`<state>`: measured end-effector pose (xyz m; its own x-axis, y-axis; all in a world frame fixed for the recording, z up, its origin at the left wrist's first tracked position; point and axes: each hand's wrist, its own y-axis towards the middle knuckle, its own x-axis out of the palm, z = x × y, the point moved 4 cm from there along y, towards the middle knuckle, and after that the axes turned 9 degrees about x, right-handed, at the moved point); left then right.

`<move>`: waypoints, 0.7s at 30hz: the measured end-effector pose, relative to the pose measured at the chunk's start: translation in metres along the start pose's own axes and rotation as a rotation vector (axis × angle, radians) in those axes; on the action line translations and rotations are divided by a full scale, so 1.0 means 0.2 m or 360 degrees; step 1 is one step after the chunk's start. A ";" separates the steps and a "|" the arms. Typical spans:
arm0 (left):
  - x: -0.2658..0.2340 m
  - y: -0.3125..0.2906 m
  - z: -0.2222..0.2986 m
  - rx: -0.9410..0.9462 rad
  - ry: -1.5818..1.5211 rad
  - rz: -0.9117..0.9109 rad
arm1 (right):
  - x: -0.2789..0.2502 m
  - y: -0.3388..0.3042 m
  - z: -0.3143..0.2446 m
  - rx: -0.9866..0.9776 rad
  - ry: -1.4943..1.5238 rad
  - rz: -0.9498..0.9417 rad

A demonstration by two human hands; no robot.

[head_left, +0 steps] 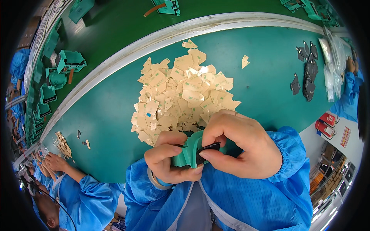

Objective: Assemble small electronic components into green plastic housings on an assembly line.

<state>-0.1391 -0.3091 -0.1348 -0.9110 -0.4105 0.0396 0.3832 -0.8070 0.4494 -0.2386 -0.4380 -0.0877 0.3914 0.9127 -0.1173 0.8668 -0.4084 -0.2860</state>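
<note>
Close in front of me, my left hand is closed round a green plastic housing, thumb on its top and fingers beneath. My right hand pinches a thin black piece between thumb and forefinger, against the housing's right side. Part of the housing is covered by my fingers. Just beyond both hands lies a large heap of beige adhesive-backing scraps with green print, spread over the green tabletop.
Black shaped parts lie at the right beside clear plastic bags. A pale rail separates the table from a dark green belt carrying several green housings. Co-workers in blue sleeves sit at left and right.
</note>
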 end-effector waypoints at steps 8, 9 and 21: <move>0.00 -0.01 0.00 0.0003 -0.0003 0.0006 | 0.00 0.00 0.00 -0.0019 -0.0025 -0.0003; 0.00 -0.01 0.00 0.0003 -0.0012 0.0014 | 0.00 0.00 0.00 -0.0014 -0.0051 -0.0017; -0.01 -0.01 0.06 0.0118 0.0220 -0.0165 | -0.03 0.01 0.01 0.0122 -0.0094 -0.0187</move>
<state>-0.1403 -0.3030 -0.1256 -0.9134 -0.3853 -0.1313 0.2712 -0.8166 0.5096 -0.2398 -0.4433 -0.0890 0.2681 0.9541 -0.1336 0.8785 -0.2990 -0.3725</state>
